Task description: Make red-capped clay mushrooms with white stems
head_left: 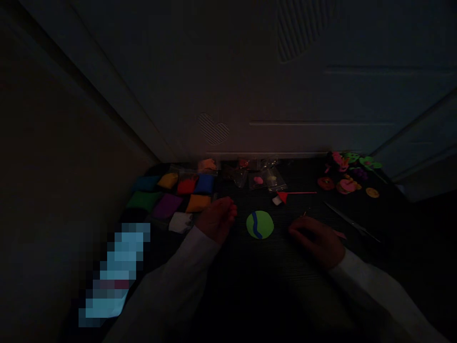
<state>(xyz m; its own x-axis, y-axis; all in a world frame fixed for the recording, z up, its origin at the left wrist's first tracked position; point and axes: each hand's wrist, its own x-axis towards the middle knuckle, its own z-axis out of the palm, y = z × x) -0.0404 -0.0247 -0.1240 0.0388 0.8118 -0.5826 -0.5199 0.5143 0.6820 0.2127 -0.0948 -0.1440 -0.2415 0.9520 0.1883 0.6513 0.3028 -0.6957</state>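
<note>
In the dim head view, a flat light-green disc (266, 224) with a wavy blue strip across it lies on the dark table between my hands. My left hand (218, 219) is left of the disc, its fingers curled in; whatever they may hold is hidden. To the right of the disc, my right hand (317, 238) has thumb and fingers pinched together. A thin sliver (306, 212) shows just beyond its fingertips, but I cannot tell whether it is held. Behind the disc lie a small red-and-white piece (281, 197) and a thin pink stick (303, 193).
Packs of coloured clay (167, 206) lie at left, near a bright pixelated screen (119, 267). Small clear bags (267, 180) line the back by a pale panel (228, 85). At right are scissors (352, 222), clay flowers (369, 163) and a yellow disc (372, 192).
</note>
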